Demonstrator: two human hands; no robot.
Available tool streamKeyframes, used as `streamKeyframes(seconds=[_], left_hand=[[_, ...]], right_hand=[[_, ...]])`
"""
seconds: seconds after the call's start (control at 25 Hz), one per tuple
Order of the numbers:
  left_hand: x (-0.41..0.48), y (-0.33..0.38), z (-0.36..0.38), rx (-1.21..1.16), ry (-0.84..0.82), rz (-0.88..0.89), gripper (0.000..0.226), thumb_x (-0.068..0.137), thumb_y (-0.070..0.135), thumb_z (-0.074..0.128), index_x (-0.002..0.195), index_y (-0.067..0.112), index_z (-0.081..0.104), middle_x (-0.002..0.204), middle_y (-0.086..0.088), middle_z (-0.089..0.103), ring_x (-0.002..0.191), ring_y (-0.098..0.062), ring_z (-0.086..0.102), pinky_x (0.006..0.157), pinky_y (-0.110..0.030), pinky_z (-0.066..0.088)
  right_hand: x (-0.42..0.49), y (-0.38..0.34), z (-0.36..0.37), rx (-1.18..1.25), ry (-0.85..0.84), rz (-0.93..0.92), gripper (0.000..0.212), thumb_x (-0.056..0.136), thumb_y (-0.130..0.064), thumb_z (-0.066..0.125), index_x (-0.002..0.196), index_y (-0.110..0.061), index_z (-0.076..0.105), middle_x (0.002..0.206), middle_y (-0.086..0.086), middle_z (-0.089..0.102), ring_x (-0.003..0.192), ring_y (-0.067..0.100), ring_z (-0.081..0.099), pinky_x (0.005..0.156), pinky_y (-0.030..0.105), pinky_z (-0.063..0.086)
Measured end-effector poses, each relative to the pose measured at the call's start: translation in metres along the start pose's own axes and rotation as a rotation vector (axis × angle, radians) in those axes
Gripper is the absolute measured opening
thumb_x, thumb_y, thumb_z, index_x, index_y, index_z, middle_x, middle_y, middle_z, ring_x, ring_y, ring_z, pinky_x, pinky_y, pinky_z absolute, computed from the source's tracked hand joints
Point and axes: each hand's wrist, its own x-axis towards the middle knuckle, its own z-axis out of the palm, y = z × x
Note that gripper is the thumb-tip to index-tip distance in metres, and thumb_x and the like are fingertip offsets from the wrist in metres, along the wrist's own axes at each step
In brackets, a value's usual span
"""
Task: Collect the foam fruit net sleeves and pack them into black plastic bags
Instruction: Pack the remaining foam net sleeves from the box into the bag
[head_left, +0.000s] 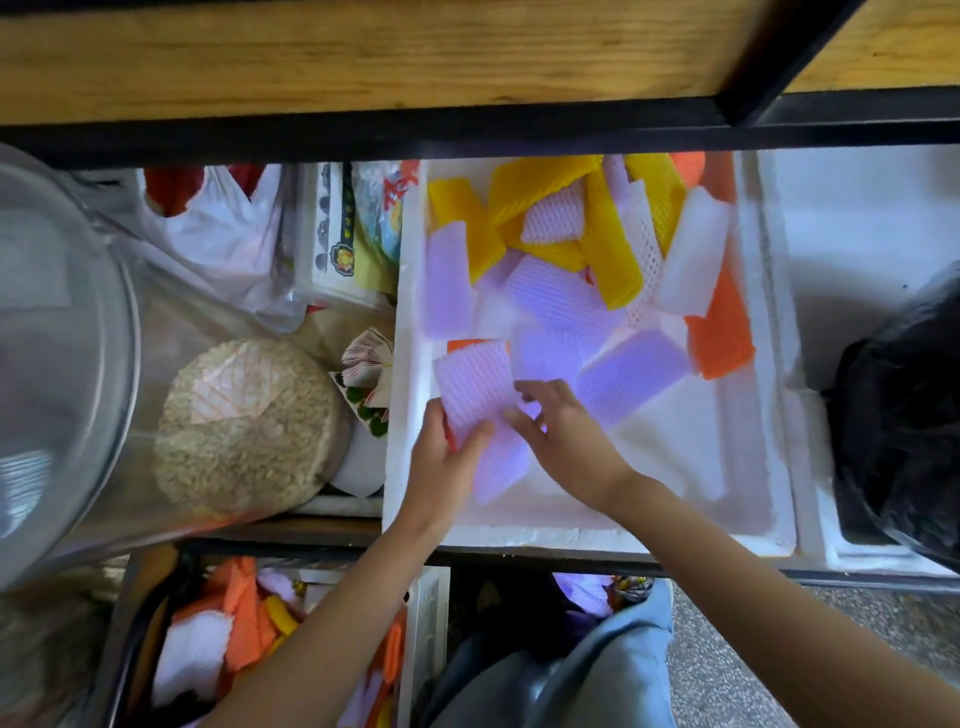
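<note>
While the left hand (448, 457) pinched a small stack of flat, ribbed foam sleeves (475, 387) between thumb and fingers, the right hand (558, 431) lay half-curled on the stack's near end, fingertips touching it. The stack's long axis ran from the box's near left corner up and slightly left. It sat low in a white foam box (763, 395) with thick, grainy walls. More sleeves, yellow (608, 244), orange (719, 332) and pale (631, 371), lay loosely crisscrossed across the far half; the near right floor was bare. A crinkled black bag (904, 441) sat just right of the box.
</note>
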Motion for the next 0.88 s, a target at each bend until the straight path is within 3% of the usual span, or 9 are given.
streamKeyframes(seconds=[0.12, 0.24, 0.36, 0.48, 0.56, 0.64, 0.72, 0.8, 0.88], left_hand=[[0.004, -0.001, -0.019, 0.031, 0.069, 0.023, 0.021, 0.090, 0.005, 0.059, 0.098, 0.021, 0.050, 0.097, 0.002, 0.061, 0.088, -0.011, 0.058, 0.075, -0.023, 0.046], [0.004, -0.003, -0.030, 0.025, 0.089, 0.014, 0.020, 0.090, 0.007, 0.058, 0.105, 0.018, 0.050, 0.101, 0.002, 0.060, 0.090, -0.008, 0.058, 0.077, -0.024, 0.047], [0.005, -0.004, -0.033, 0.061, 0.069, 0.017, 0.024, 0.091, 0.010, 0.057, 0.112, 0.015, 0.047, 0.101, 0.004, 0.059, 0.091, -0.006, 0.057, 0.076, -0.023, 0.046], [0.007, -0.003, -0.031, 0.116, 0.025, 0.006, 0.024, 0.092, 0.011, 0.056, 0.112, 0.013, 0.044, 0.099, 0.004, 0.056, 0.088, -0.006, 0.055, 0.072, -0.021, 0.044], [0.011, -0.003, -0.027, 0.200, 0.034, -0.008, 0.022, 0.092, 0.012, 0.056, 0.108, 0.011, 0.041, 0.093, 0.002, 0.052, 0.081, -0.008, 0.052, 0.066, -0.021, 0.042], [0.014, 0.000, -0.019, 0.254, 0.030, -0.047, 0.020, 0.093, 0.014, 0.057, 0.104, 0.011, 0.041, 0.090, -0.001, 0.051, 0.077, -0.012, 0.052, 0.062, -0.023, 0.042], [0.014, 0.004, -0.007, 0.147, -0.069, -0.134, 0.020, 0.094, 0.027, 0.055, 0.103, 0.013, 0.044, 0.096, -0.007, 0.055, 0.082, -0.015, 0.057, 0.067, -0.027, 0.046], [0.009, 0.004, 0.007, 0.037, -0.216, -0.187, 0.046, 0.087, 0.054, 0.051, 0.109, 0.014, 0.047, 0.105, -0.010, 0.058, 0.094, -0.017, 0.061, 0.078, -0.033, 0.051], [0.005, 0.002, 0.015, 0.080, -0.247, -0.152, 0.064, 0.071, 0.061, 0.058, 0.115, 0.016, 0.046, 0.110, -0.004, 0.059, 0.102, -0.017, 0.061, 0.087, -0.036, 0.051]], right_hand=[[0.017, 0.016, 0.006, -0.188, 0.296, 0.080, 0.056, 0.090, -0.028, 0.060, 0.135, -0.001, 0.039, 0.129, 0.019, 0.044, 0.118, 0.035, 0.044, 0.100, 0.037, 0.031], [0.028, 0.033, 0.010, -0.310, 0.213, 0.275, 0.073, 0.087, -0.027, 0.063, 0.142, 0.000, 0.023, 0.132, 0.018, 0.039, 0.123, 0.034, 0.038, 0.104, 0.036, 0.028], [0.031, 0.041, 0.010, -0.062, 0.208, 0.297, 0.060, 0.087, -0.011, 0.063, 0.136, -0.001, 0.030, 0.121, 0.016, 0.052, 0.115, 0.034, 0.048, 0.095, 0.038, 0.036], [0.024, 0.041, -0.001, -0.007, 0.212, 0.284, 0.023, 0.090, -0.006, 0.057, 0.109, 0.003, 0.048, 0.110, 0.020, 0.050, 0.099, 0.038, 0.054, 0.085, 0.040, 0.040], [0.012, 0.033, -0.013, 0.148, 0.209, 0.253, 0.007, 0.091, -0.003, 0.054, 0.094, -0.002, 0.048, 0.101, 0.016, 0.050, 0.083, 0.034, 0.058, 0.072, 0.028, 0.047], [-0.006, 0.022, -0.021, 0.345, 0.154, 0.209, 0.017, 0.090, 0.001, 0.056, 0.102, -0.008, 0.048, 0.090, 0.009, 0.051, 0.070, 0.023, 0.057, 0.057, 0.011, 0.046], [-0.021, 0.014, -0.020, 0.430, 0.136, 0.176, 0.033, 0.087, 0.002, 0.059, 0.113, -0.013, 0.045, 0.084, 0.002, 0.052, 0.066, 0.016, 0.056, 0.055, 0.010, 0.046], [-0.030, 0.013, -0.012, 0.380, 0.165, 0.162, 0.038, 0.085, -0.001, 0.064, 0.111, -0.017, 0.041, 0.080, -0.004, 0.053, 0.065, 0.011, 0.057, 0.056, 0.010, 0.047], [-0.032, 0.015, -0.006, 0.348, 0.185, 0.173, 0.037, 0.085, -0.005, 0.066, 0.110, -0.018, 0.042, 0.079, -0.006, 0.054, 0.064, 0.011, 0.059, 0.058, 0.011, 0.047]])
